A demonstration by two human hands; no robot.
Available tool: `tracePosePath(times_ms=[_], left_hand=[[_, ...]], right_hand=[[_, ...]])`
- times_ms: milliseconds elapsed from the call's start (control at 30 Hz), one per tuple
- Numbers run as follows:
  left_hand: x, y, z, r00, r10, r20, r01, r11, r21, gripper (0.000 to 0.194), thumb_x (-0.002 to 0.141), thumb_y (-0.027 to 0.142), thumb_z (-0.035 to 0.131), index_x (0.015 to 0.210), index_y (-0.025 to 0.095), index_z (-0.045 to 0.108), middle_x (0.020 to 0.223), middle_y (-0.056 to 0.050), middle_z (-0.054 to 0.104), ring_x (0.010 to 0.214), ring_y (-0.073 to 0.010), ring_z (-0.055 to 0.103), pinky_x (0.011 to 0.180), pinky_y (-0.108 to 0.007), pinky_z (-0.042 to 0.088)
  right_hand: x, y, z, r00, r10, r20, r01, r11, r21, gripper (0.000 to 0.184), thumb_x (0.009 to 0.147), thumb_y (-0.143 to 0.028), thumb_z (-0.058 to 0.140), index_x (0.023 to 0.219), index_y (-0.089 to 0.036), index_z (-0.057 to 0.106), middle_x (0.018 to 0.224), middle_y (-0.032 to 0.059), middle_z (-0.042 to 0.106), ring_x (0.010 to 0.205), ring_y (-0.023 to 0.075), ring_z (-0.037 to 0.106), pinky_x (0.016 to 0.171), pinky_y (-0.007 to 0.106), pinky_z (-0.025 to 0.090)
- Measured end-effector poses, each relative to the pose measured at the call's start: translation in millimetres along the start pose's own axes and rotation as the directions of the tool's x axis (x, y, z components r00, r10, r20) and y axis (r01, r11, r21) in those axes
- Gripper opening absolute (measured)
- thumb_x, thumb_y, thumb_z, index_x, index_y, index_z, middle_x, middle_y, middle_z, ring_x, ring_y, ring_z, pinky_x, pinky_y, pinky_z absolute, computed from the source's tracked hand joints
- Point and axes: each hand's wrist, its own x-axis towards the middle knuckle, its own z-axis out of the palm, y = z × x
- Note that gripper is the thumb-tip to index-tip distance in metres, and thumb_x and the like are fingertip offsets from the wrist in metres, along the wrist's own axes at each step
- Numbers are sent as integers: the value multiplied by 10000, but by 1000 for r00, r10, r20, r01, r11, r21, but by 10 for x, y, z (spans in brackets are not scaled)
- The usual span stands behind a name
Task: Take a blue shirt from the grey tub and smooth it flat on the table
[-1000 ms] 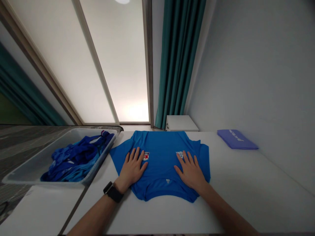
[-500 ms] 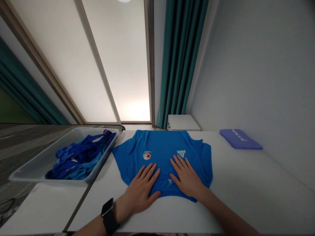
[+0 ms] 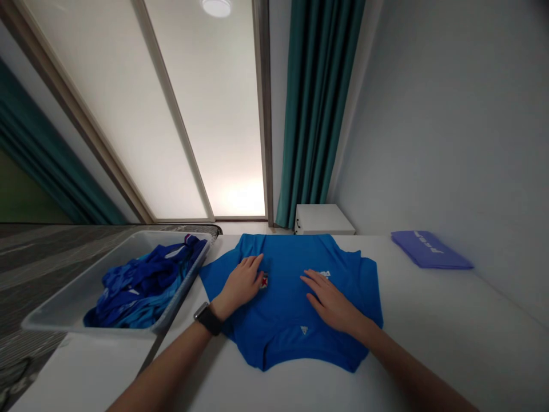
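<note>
A: Where does the shirt lie?
B: Blue shirt (image 3: 285, 306), spread out on the white table (image 3: 433, 355), centre of the scene. Collar at the near side, hem at the far edge.
A: Left hand (image 3: 242, 281)?
B: Above the shirt's left half, beside the red-and-white crest (image 3: 263, 281). Fingers extended, close together; thumb apart. Dark watch (image 3: 209, 319) on that wrist.
A: Right hand (image 3: 330, 300)?
B: Above the right half, fingertips by the white logo (image 3: 325, 274). Fingers straight and near one another, thumb held off. Cannot tell whether either palm presses on the cloth.
A: Surroundings?
B: Left, a translucent bin (image 3: 47, 317) with a heap of blue garments (image 3: 143, 286). Far right, near the wall, a flat purple item (image 3: 430, 250) with white lettering. Beyond the far edge, a white cabinet (image 3: 325, 218) below a teal curtain (image 3: 319, 114).
</note>
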Motion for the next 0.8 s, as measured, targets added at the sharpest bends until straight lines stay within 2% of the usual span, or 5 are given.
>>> tracePosePath(times_ms=[233,367,500,667,800], left_hand=[[309,-405,157,988,-152,-10,152,976,154,538,974,337,384,1462,109,385,1411,-164,518,1311,-292,470,1074,-408,393],[232,-566,207,956,-291,-48,294,926,239,511,985,375,361,1415,115,455,1432,-175,508,1334,-317,446,1093,-460,354],[148,-614,209,943,-329,-56,331,899,286,475,989,342,322,1388,142,485,1451,-169,493,1338,-326,437,1053,-501,366],[190,-600,93,948,-314,-46,313,906,285,472,978,323,323,1366,120,500,1328,-181,588,1223,-339,523,981,-513,396],[370,-651,-22,918,-395,-39,395,895,208,468,970,320,334,1365,134,501,1253,-166,638,1184,-324,563,967,-470,411]], right_hand=[[342,618,-45,990,70,-121,-80,994,-80,578,991,-394,289,1502,-136,371,1583,136,314,1470,252,251,1189,457,263],[273,953,1,948,239,-212,-277,946,-171,616,988,-423,277,1495,-83,367,1565,179,330,1463,303,254,1177,489,264],[130,1066,-10,912,314,-263,-374,901,-219,612,982,-419,291,1473,-72,406,1546,187,360,1450,322,274,1168,483,271],[132,1168,-138,947,198,-255,-257,940,-223,517,969,-268,260,1362,-106,555,1377,163,563,1300,276,484,1107,441,355],[313,1283,-241,955,101,-279,-162,966,-202,493,927,-162,276,1274,-162,625,1262,129,638,1189,257,552,1032,428,405]])
